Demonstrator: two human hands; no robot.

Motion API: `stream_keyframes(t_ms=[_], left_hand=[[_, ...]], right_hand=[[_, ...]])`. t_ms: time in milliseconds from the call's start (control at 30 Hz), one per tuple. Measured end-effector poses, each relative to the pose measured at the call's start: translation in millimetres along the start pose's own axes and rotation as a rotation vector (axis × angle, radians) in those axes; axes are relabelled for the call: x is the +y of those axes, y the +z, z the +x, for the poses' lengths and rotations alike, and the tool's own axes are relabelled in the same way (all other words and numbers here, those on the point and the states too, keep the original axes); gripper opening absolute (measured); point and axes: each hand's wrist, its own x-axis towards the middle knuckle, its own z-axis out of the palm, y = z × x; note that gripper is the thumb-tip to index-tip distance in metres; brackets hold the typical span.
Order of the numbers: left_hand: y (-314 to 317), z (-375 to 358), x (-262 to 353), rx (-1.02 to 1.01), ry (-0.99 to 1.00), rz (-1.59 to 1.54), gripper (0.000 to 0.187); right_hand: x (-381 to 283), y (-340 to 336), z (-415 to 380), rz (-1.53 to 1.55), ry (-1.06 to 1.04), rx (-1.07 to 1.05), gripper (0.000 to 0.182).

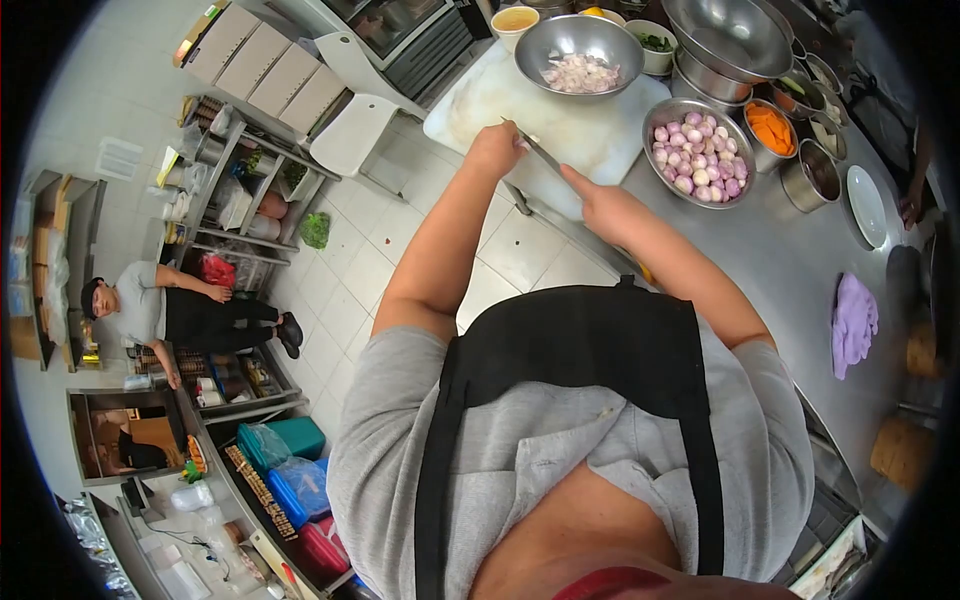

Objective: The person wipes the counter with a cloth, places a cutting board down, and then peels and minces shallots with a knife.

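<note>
My right hand (612,210): closed around the handle of one knife (542,154), its blade reaching to my left hand (495,148). My left hand: fingertips together on one small pale piece (527,142), mostly hidden, by the near edge of the cutting board (475,108). Far end of board: steel bowl (541,48), chopped shallots (580,74). Just right: whole peeled shallots (700,155), bowled.

On the cutting board (590,135), a bowl (580,35) holds chopped onion (582,74); right of it, a basin (660,180) holds onions (700,152).
</note>
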Motion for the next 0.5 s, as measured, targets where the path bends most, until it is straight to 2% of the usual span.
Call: stream_keyframes(t_ms=[167, 367, 500], left_hand=[[5, -1, -4, 0.029, -0.012, -0.025, 0.028], [7, -1, -4, 0.051, 0.037, -0.033, 0.026], [9, 4, -9, 0.038, 0.027, -0.008, 0.024]], right_hand=[[1, -9, -42, 0.008, -0.057, -0.014, 0.066], [9, 14, 12, -0.09, -0.082, 0.034, 0.068], [-12, -9, -16, -0.092, -0.02, -0.025, 0.068]])
